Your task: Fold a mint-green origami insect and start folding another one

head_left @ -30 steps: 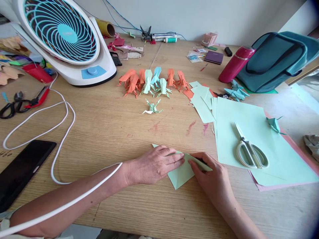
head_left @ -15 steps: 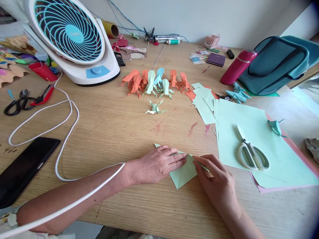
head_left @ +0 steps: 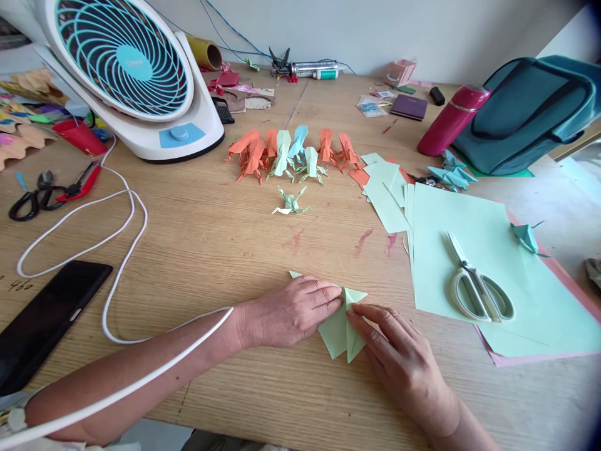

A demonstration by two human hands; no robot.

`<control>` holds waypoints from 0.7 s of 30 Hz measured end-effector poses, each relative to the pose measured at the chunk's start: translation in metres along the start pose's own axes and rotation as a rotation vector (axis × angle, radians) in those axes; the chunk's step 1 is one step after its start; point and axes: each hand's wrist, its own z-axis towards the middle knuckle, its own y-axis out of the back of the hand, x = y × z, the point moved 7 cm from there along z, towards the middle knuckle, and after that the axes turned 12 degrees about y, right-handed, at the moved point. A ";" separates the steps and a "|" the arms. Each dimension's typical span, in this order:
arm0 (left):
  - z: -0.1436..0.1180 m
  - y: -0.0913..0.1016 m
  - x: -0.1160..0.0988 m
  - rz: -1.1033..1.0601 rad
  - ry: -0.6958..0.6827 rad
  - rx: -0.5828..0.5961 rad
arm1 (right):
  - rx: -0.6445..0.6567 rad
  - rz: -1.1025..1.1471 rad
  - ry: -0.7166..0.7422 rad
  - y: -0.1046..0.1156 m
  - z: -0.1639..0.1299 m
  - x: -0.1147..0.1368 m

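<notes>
On the table in front of me lies a pale green sheet of origami paper [head_left: 334,336], partly folded, with a narrow pointed flap on its right side. My left hand [head_left: 300,311] rests flat over the left part of the paper, fingers stretched out and holding it down. A white cable crosses my left forearm. At the right flap, the fingertips of my right hand [head_left: 399,347] are drawn together on the crease; the thumb is mostly hidden. Beyond my hands sits a small green folded paper figure [head_left: 291,203], with several orange paper figures [head_left: 253,158] and a blue one [head_left: 298,143] behind it.
Scissors [head_left: 479,293] lie on large green sheets [head_left: 539,313] at the right, beside smaller cut green pieces [head_left: 385,199]. A red flask [head_left: 451,122] and teal bag [head_left: 530,119] stand behind. To the left are a fan [head_left: 188,134], a phone [head_left: 56,319] and pliers [head_left: 44,181].
The right flap, raised before, is now folded over leftward and pressed down into a narrow point. My right hand has moved slightly left and lower onto it. My left hand has barely shifted.
</notes>
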 end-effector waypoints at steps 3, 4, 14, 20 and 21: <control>0.000 0.001 0.000 -0.014 0.004 -0.004 | 0.010 -0.014 0.025 -0.001 0.001 0.002; 0.000 0.001 0.000 -0.018 0.005 -0.004 | 0.012 -0.016 0.034 -0.001 0.001 0.002; -0.001 0.003 0.002 -0.040 0.013 -0.013 | 0.049 -0.035 0.076 -0.002 0.005 0.005; -0.001 0.003 0.003 -0.061 0.028 -0.040 | 0.082 -0.015 0.073 -0.001 0.000 0.003; -0.002 0.002 0.003 -0.056 0.027 -0.043 | 0.084 -0.017 0.075 -0.001 0.000 0.003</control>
